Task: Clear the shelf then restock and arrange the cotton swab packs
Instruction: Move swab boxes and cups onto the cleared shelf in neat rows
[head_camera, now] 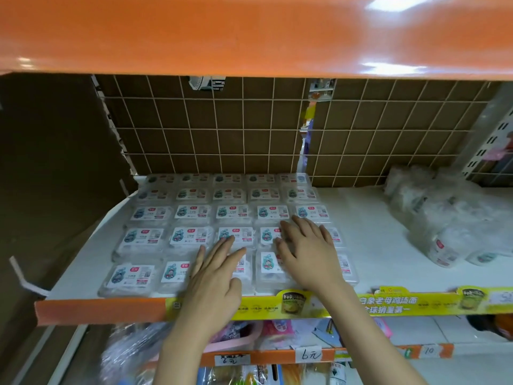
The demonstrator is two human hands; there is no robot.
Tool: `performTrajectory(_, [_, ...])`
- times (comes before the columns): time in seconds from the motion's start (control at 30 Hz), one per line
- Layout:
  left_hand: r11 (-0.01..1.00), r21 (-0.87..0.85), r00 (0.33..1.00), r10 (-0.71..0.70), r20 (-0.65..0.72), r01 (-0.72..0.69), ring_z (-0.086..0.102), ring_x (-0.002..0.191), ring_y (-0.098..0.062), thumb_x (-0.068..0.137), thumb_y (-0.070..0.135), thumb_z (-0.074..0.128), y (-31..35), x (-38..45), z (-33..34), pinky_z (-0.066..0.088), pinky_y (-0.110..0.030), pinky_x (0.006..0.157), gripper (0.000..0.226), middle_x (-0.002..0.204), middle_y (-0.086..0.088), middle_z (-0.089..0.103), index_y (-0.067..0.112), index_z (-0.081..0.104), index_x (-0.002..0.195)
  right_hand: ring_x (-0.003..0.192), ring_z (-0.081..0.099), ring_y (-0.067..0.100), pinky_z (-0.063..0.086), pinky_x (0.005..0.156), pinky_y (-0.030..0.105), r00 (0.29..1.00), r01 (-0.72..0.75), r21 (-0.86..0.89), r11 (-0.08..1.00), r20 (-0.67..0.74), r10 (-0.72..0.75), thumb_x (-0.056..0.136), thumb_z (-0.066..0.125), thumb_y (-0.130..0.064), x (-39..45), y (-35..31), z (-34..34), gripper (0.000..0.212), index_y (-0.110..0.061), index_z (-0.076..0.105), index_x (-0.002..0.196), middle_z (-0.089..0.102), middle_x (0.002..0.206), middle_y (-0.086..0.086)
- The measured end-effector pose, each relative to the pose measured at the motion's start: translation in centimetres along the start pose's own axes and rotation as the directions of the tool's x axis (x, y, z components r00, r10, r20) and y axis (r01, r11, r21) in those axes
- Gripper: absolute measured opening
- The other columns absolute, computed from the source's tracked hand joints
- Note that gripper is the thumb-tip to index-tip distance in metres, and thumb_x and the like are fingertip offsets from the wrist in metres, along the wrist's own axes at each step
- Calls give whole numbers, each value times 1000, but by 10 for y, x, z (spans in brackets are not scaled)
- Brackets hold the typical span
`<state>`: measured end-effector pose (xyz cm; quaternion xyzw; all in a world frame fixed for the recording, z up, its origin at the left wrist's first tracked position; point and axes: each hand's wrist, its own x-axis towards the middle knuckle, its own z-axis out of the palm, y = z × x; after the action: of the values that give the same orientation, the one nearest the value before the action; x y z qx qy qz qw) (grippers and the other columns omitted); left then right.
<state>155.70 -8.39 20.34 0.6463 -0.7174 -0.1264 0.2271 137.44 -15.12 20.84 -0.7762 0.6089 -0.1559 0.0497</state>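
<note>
Clear cotton swab packs (pixel 191 212) with white labels lie flat in neat rows and columns on the left half of the white shelf (pixel 372 240). My left hand (pixel 215 273) rests with straight fingers on packs in the front two rows, near the middle column. My right hand (pixel 308 251) lies flat, fingers spread, on packs in the right columns; it hides several labels. Neither hand grips a pack. A loose heap of more packs (pixel 449 218) in clear wrap sits at the shelf's right end.
An orange shelf (pixel 249 34) hangs close overhead. A wire grid with brown cardboard (pixel 222 126) backs the shelf. A yellow advert strip (pixel 388 301) runs along the front edge. Lower shelves hold mixed goods and handwritten price tags (pixel 308 354).
</note>
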Motion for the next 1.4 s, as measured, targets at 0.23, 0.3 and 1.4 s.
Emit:
performTrajectory(0.23, [993, -85, 993, 69, -99, -78, 7, 131, 13, 81, 51, 7, -4, -2, 6, -10, -21, 115, 71, 142, 21, 26, 28, 46, 135, 140, 18, 15, 6, 113, 36, 1000, 3, 3, 1000, 20, -3, 77, 1, -57, -1, -2, -1, 78, -30, 38, 139, 28, 152, -3])
performTrajectory(0.3, [991, -108, 985, 66, -158, -84, 23, 131, 4, 87, 45, 16, -5, -1, 8, 8, -28, 117, 62, 139, 13, 40, 21, 55, 128, 139, 18, 16, 7, 112, 36, 999, 21, 5, 1000, 50, -21, 79, 2, -58, 0, -2, -5, 76, -29, 39, 138, 29, 151, -3])
performTrajectory(1.4, [997, -9, 997, 74, -24, -74, 56, 111, -24, 73, 59, 20, 282, 46, 127, 43, -39, 96, 73, 118, 1, 63, 19, 62, 117, 117, 50, 23, 39, 98, 33, 998, -57, 180, 982, -19, 62, 86, 30, -55, -112, 302, -156, 63, -16, 53, 130, 57, 127, 3])
